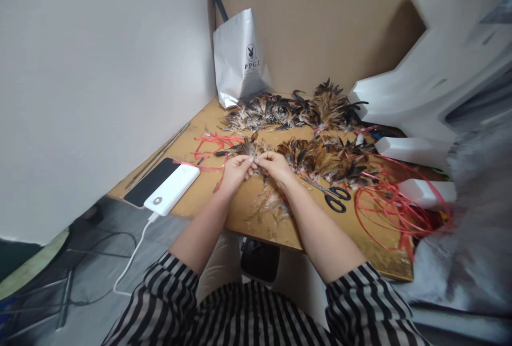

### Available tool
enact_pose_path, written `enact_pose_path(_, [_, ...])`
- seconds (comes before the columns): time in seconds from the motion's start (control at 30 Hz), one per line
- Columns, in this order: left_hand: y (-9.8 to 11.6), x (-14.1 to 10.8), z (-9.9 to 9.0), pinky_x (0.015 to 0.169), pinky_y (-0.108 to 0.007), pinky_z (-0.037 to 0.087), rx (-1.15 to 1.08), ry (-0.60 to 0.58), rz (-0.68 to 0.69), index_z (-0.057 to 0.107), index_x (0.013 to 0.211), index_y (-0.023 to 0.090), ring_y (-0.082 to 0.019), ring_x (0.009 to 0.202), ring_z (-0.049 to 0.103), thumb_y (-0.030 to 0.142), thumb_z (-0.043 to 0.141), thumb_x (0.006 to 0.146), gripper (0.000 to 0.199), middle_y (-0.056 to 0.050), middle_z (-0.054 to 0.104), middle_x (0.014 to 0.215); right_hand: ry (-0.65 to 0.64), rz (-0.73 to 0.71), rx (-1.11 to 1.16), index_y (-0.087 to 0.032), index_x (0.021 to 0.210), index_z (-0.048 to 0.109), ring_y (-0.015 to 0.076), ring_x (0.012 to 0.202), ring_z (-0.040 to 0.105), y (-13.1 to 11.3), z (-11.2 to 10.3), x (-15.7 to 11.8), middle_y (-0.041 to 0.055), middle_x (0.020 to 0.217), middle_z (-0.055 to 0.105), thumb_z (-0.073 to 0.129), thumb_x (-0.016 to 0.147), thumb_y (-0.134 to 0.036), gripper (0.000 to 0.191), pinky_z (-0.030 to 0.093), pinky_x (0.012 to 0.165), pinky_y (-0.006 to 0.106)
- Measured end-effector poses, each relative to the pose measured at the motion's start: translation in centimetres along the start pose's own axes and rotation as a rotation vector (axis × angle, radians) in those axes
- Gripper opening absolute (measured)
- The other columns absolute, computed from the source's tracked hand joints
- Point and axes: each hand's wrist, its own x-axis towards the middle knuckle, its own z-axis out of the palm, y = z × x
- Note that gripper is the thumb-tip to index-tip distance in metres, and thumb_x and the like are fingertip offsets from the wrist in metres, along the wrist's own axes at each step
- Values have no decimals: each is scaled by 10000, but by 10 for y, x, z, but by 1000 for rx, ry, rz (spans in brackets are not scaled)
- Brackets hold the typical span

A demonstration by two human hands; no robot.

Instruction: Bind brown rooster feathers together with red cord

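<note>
Both hands meet over the middle of the wooden table. My left hand (237, 171) is closed in a pinch at the base of a small bunch of feathers (247, 147), whose dark tips point away and to the left. My right hand (276, 167) pinches at the same spot, fingertips touching the left ones; what sits between its fingers is too small to make out. Just right of the hands lies a row of brown and black feather bunches (316, 157). Scissors with black handles (332, 196) rest beside my right forearm. Loose feather scraps (274, 204) lie below the hands.
A second feather row (280, 111) lies at the back, near a silver bag (240, 58). Red plastic strips (384, 207) tangle at the right; more red strips (206, 146) lie left. A phone (146, 180) and a cabled white power bank (172, 188) sit at the left edge.
</note>
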Motion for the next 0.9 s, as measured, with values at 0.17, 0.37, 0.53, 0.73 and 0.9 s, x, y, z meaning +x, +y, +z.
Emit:
enact_pose_path(0.17, [2, 0, -1, 354, -158, 272, -92, -31, -46, 587, 693, 115, -35, 370, 399, 373, 601, 715, 259, 11, 533, 492, -81, 74, 109, -143, 624, 549, 36, 384, 326, -2, -1, -2, -52, 458, 477, 721, 532, -350, 284, 215, 375, 180])
enact_pose_path(0.37, [7, -2, -2, 356, -137, 239, -327, -87, -122, 558, 702, 114, -20, 400, 397, 333, 649, 680, 238, 14, 537, 557, -250, 242, 356, -122, 666, 553, 15, 390, 316, -7, -3, -4, -37, 535, 486, 718, 579, -325, 275, 169, 342, 144])
enact_pose_path(0.53, [9, -3, -3, 360, -130, 228, -419, -156, -165, 561, 711, 108, -17, 420, 400, 303, 662, 674, 222, 10, 530, 583, -326, 339, 510, -124, 745, 569, 7, 382, 284, -7, -4, -4, -31, 561, 499, 682, 641, -287, 224, 145, 327, 123])
enact_pose_path(0.73, [11, -6, -1, 365, -137, 232, -367, -223, -182, 580, 731, 103, -21, 428, 406, 306, 635, 704, 212, 7, 526, 588, -357, 437, 674, -133, 633, 486, 5, 362, 246, -4, -3, -3, -36, 507, 483, 639, 688, -239, 194, 148, 313, 109])
enact_pose_path(0.9, [13, -8, 0, 377, -145, 253, -301, -279, -212, 571, 716, 108, -34, 429, 428, 326, 649, 686, 234, 6, 534, 560, -314, 545, 673, -138, 602, 444, 8, 337, 225, -4, -6, -2, -39, 449, 446, 550, 744, -180, 182, 142, 300, 104])
